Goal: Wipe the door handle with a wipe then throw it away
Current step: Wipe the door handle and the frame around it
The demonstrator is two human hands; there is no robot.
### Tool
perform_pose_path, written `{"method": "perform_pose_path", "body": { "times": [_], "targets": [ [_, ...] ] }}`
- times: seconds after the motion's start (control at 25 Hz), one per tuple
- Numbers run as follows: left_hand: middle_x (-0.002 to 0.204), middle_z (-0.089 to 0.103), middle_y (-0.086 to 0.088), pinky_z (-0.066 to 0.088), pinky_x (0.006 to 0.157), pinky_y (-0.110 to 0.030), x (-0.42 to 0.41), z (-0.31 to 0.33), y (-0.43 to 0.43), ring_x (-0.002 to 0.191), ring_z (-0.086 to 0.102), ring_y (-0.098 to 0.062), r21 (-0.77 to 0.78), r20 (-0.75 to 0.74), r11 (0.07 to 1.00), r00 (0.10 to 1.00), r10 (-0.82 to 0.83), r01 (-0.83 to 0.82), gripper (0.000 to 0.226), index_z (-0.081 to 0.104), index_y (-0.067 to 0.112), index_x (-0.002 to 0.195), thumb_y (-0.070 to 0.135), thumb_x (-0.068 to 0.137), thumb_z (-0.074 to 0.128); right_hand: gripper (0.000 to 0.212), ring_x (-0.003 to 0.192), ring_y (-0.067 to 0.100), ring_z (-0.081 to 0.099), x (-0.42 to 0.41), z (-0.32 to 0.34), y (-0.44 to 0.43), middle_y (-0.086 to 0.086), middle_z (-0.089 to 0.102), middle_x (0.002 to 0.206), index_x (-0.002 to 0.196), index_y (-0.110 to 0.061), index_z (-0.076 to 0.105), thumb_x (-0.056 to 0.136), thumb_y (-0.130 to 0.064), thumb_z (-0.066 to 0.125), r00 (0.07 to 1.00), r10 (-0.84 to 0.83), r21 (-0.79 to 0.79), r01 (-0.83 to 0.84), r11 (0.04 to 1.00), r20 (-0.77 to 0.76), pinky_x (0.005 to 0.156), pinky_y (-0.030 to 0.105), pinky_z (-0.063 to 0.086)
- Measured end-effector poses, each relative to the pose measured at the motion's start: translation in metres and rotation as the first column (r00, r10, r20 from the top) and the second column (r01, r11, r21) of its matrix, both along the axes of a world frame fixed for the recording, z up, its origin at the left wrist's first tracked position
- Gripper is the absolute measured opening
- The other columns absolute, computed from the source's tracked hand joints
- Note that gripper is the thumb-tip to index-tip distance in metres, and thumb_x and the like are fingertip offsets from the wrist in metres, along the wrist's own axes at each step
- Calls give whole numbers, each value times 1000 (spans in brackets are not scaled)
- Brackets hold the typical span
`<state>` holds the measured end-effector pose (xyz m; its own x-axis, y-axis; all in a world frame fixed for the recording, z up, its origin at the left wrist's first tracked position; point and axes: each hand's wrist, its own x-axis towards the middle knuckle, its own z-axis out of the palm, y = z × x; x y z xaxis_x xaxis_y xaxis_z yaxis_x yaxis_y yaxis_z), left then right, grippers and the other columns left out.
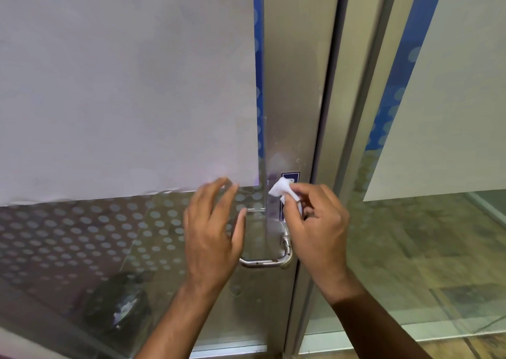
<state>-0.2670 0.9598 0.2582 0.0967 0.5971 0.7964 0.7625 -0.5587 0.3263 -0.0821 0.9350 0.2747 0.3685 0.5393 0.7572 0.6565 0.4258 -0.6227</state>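
Note:
A curved chrome door handle [267, 262] is fixed to the metal stile of a glass door, low in the middle of the view. My right hand [317, 230] pinches a small crumpled white wipe [283, 190] just above the handle, in front of a blue sticker [290, 177]; the hand covers the handle's upper part. My left hand [212, 232] hovers flat with fingers spread, over the glass to the left of the handle, holding nothing.
The brushed metal door stile [295, 84] runs top to bottom. Frosted film [123, 84] covers the glass above; dotted glass lies below. A dark round bin [120, 301] shows through the glass at lower left. A fixed glass panel [438, 221] stands on the right.

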Motion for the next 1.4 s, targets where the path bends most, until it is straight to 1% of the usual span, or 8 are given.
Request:
{"method": "perform_pose_path", "body": {
  "times": [0.2, 0.36, 0.44, 0.56, 0.76, 0.92, 1.2, 1.4],
  "targets": [
    [176, 17, -24, 23, 131, -57, -14, 20, 27, 165, 14, -43, 165, -253, 961, 932, 260, -223, 73, 28, 13, 168, 41, 107, 59, 22, 73, 23, 61, -1, 3, 28, 8, 64, 84, 109, -6, 78, 93, 3, 67, 931, -217, 212, 158, 964, 293, 64, 29, 52],
    [176, 3, -24, 23, 129, -63, -19, 24, 41, 164, 9, -46, 167, -300, 942, 896, 328, -290, 73, 26, 13, 169, 46, 110, 54, 22, 78, 25, 60, -5, -1, 42, 10, 64, 88, 110, -3, 77, 100, 1, 57, 874, -239, 184, 175, 967, 424, 68, 34, 55],
    [176, 3, -23, 24, 128, -63, -19, 22, 45, 164, 11, -47, 177, -291, 940, 896, 334, -293, 72, 27, 13, 168, 46, 110, 53, 26, 87, 25, 63, -10, -7, 42, 13, 67, 97, 112, -2, 76, 106, -4, 51, 885, -223, 163, 170, 972, 409, 76, 33, 59],
    [176, 10, -26, 25, 128, -64, -20, 19, 48, 163, 12, -48, 192, -272, 942, 907, 321, -276, 72, 28, 12, 168, 45, 110, 55, 16, 95, 22, 61, -15, -16, 42, 13, 65, 107, 115, -3, 74, 105, -12, 64, 883, -211, 156, 159, 975, 419, 85, 26, 58],
    [175, 17, -28, 24, 128, -64, -21, 18, 52, 163, 14, -48, 182, -259, 949, 919, 297, -256, 73, 28, 13, 168, 47, 109, 55, 16, 94, 22, 61, -20, -36, 41, 7, 67, 103, 112, -7, 74, 99, 0, 70, 886, -200, 75, 186, 980, 418, 88, 24, 53],
    [175, 18, -28, 20, 130, -62, -23, 16, 56, 163, 14, -47, 193, -254, 952, 925, 284, -239, 73, 27, 14, 168, 48, 109, 54, 12, 88, 23, 65, -21, -51, 28, 10, 68, 96, 110, -6, 75, 98, -6, 74, 879, -186, 36, 189, 981, 438, 79, 34, 61],
    [175, 19, -26, 18, 131, -59, -25, 13, 60, 163, 16, -46, 231, -232, 951, 937, 261, -208, 73, 27, 18, 169, 46, 109, 55, 14, 94, 18, 59, -18, 11, 55, 5, 60, 106, 115, -9, 73, 102, -13, 69, 886, -265, 183, 209, 961, 380, 82, 19, 53],
    [175, 18, -26, 17, 132, -59, -24, 13, 59, 163, 15, -46, 221, -228, 953, 939, 258, -208, 74, 26, 18, 169, 46, 108, 56, 11, 83, 23, 62, -22, -51, 30, 10, 66, 92, 108, -6, 77, 97, -6, 76, 872, -183, -13, 211, 977, 454, 71, 36, 60]
  ]
}}
